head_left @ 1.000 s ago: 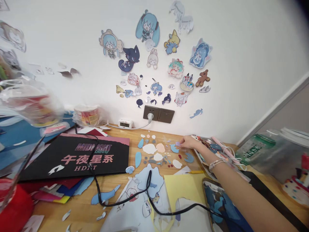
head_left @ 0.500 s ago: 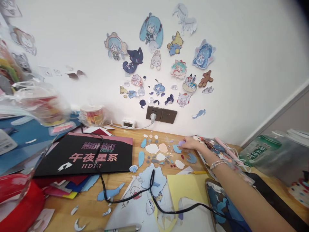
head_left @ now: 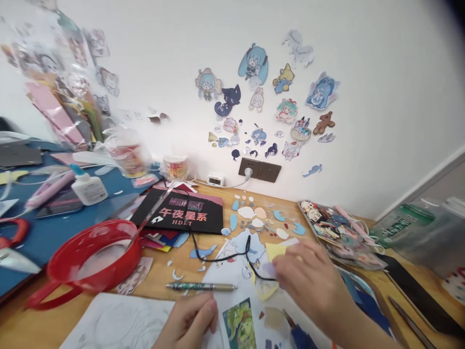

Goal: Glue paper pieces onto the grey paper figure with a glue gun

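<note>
My right hand [head_left: 312, 283] is closed, a small pale purple paper piece [head_left: 268, 269] pinched at its fingertips. Below it are a yellow paper [head_left: 275, 251] and a black cable [head_left: 221, 259]. My left hand [head_left: 192, 320] lies curled at the bottom, nothing visible in its fingers. A patterned pen [head_left: 201, 287] is just above it, and to its left is a white sheet [head_left: 116, 317] with a pencil drawing. Between my hands sits a green picture card [head_left: 240, 324]. A blue-handled pointed tool [head_left: 301, 337] is partly visible under my right hand.
Cut paper shapes [head_left: 247, 212] are spread by the wall. At left are a red handled basin [head_left: 92, 271], a glue bottle [head_left: 89, 190] and red-handled scissors [head_left: 16, 260]. A black folder [head_left: 145, 213] lies behind the basin. Bagged stickers [head_left: 327, 223] sit at right.
My right hand has come back from the paper shapes near the wall, bringing the purple piece towards me. My left hand has come into view. The view has swung left and down.
</note>
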The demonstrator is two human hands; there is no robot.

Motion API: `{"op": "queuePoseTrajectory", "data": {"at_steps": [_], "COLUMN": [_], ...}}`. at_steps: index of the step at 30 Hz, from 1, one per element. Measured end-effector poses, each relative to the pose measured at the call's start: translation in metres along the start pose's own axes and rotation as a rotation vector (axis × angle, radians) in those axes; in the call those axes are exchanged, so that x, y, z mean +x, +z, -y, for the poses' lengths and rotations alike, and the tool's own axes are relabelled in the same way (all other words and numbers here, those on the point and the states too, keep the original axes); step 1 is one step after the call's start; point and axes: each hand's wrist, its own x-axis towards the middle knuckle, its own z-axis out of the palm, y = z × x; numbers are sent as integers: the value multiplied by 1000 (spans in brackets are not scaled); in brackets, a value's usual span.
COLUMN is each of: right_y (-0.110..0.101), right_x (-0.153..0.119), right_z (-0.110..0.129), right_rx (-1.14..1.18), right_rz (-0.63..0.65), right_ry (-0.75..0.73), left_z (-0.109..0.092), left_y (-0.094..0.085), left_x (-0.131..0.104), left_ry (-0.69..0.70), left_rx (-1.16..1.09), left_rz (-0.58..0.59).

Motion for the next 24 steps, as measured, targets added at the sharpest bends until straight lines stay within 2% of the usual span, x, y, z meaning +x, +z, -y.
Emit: {"op": "queuePoseTrajectory", "data": {"at_steps": [3, 6, 10, 15, 17, 19, 22, 24], "right_y": [-20, -29, -33, -35, -37, -41, -47, -49], "right_x": [-10, -19, -33, -53, -62, -71, -87, -96], "right_z": [52, 80, 101, 122, 130, 137, 146, 150], "right_rx": [-71, -94, -69, 40, 98, 146, 178, 169], "right_rz": [-33, -67, -106, -218, -168, -97, -86, -75], "right_ry": [-206, -234, -165, 64, 148, 207, 280, 306], "left_z": [-12, -24, -33, -44, -50, -54, -55, -49], "left_y": [-4, -2, 6, 11, 9, 3, -10, -19], "left_x": [-6, -11, -15, -20, -24, -29, -40, -48], "left_ry": [103, 139, 17, -36, -33, 17, 196, 319], "left_rx": [29, -55, -312, -330, -273, -122, 263, 461], "left_rz": [212, 387, 479, 556, 580, 574, 519, 522]}}
